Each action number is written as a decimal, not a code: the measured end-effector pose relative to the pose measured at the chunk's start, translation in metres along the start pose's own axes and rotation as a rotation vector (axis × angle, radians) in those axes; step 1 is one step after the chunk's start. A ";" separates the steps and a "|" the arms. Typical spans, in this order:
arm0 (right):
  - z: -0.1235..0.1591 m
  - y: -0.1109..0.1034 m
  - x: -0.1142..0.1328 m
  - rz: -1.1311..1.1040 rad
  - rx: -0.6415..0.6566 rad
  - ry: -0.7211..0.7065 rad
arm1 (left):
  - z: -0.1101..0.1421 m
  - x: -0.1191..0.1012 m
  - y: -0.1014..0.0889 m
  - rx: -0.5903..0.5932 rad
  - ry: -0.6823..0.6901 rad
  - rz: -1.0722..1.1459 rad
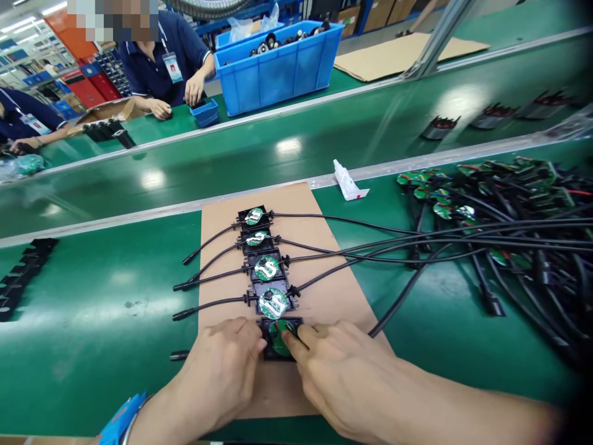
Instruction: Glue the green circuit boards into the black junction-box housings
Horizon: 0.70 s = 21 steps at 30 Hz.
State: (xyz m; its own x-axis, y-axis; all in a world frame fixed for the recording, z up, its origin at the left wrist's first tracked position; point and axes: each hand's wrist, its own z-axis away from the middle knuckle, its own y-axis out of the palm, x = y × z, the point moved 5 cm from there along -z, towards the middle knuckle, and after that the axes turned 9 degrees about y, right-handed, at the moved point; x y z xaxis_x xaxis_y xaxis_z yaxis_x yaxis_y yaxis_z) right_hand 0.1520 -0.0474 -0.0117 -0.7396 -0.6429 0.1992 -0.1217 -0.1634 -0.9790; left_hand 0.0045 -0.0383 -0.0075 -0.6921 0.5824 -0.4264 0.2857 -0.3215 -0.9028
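Nearest me on the cardboard is a black plastic case [269,355] with a round green circuit board [278,341] in it. My left hand [225,361] has its fingers closed on the case's left side. On the other side, my right hand [340,364] grips the right edge, its index finger pressing on the board. A cable end [178,356] sticks out left of my left wrist, and a black cable [403,300] runs off to the right. Beyond lie several similar cases in a column, each holding a board [273,303] smeared with white paste, with cables on both sides.
A pile of cabled boards [519,198] covers the right of the green bench. A white tube [347,182] lies behind the cardboard sheet [324,296]; black plastic parts [25,275] sit left. Across the conveyor [250,148], a co-worker [171,68] stands beside a blue bin [278,68].
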 end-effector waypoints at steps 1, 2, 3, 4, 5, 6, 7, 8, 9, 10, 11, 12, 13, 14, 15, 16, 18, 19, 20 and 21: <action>0.000 0.000 0.000 -0.001 0.015 0.000 | -0.001 0.000 0.001 0.031 -0.022 -0.004; 0.000 0.000 0.000 -0.001 0.026 -0.001 | -0.002 0.000 0.004 0.073 -0.051 -0.007; 0.000 0.000 0.000 0.001 0.030 -0.003 | -0.003 0.002 0.006 0.116 -0.084 -0.013; 0.000 0.000 0.000 0.006 0.025 -0.005 | -0.004 0.004 0.008 0.158 -0.115 -0.029; 0.001 0.001 -0.001 0.010 0.018 -0.007 | -0.005 0.006 0.010 0.193 -0.138 -0.051; 0.001 0.002 -0.001 0.013 0.007 -0.008 | -0.006 0.008 0.012 0.217 -0.153 -0.084; 0.002 0.003 -0.002 0.011 -0.001 -0.006 | -0.008 0.009 0.012 0.235 -0.156 -0.132; 0.002 0.004 -0.002 0.004 -0.006 -0.005 | -0.009 0.008 0.013 0.257 -0.150 -0.192; 0.003 0.005 -0.002 -0.007 -0.006 -0.007 | -0.011 0.007 0.014 0.291 -0.135 -0.258; 0.003 0.007 -0.002 -0.018 -0.002 -0.005 | -0.013 0.006 0.015 0.338 -0.112 -0.327; 0.002 0.007 -0.002 -0.028 0.005 0.000 | -0.014 0.004 0.017 0.392 -0.084 -0.392; 0.002 0.008 -0.003 -0.035 0.013 0.008 | -0.016 0.002 0.019 0.445 -0.051 -0.450; 0.001 0.008 -0.003 -0.041 0.024 0.017 | -0.018 0.000 0.020 0.487 -0.016 -0.496; 0.000 0.008 -0.002 -0.044 0.033 0.023 | -0.020 -0.003 0.021 0.511 0.023 -0.533; -0.001 0.007 -0.002 -0.045 0.040 0.026 | -0.021 -0.005 0.022 0.517 0.063 -0.562; -0.002 0.006 -0.001 -0.046 0.045 0.021 | -0.022 -0.006 0.022 0.509 0.095 -0.576; -0.003 0.003 0.000 -0.046 0.053 0.009 | -0.022 -0.007 0.021 0.456 0.104 -0.556; -0.003 0.001 0.000 -0.050 0.066 0.012 | -0.020 -0.006 0.019 0.398 0.064 -0.533; -0.004 0.000 -0.001 -0.059 0.080 0.022 | -0.018 -0.004 0.015 0.314 -0.001 -0.507; -0.003 -0.002 -0.003 -0.077 0.097 0.037 | -0.014 -0.003 0.012 0.205 -0.065 -0.477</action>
State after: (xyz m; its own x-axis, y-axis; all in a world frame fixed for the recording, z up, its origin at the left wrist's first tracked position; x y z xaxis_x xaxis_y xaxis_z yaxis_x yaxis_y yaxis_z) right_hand 0.1520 -0.0429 -0.0104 -0.7548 -0.5975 0.2705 -0.1159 -0.2845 -0.9517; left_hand 0.0190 -0.0335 -0.0176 -0.7553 0.6541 0.0401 -0.2026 -0.1749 -0.9635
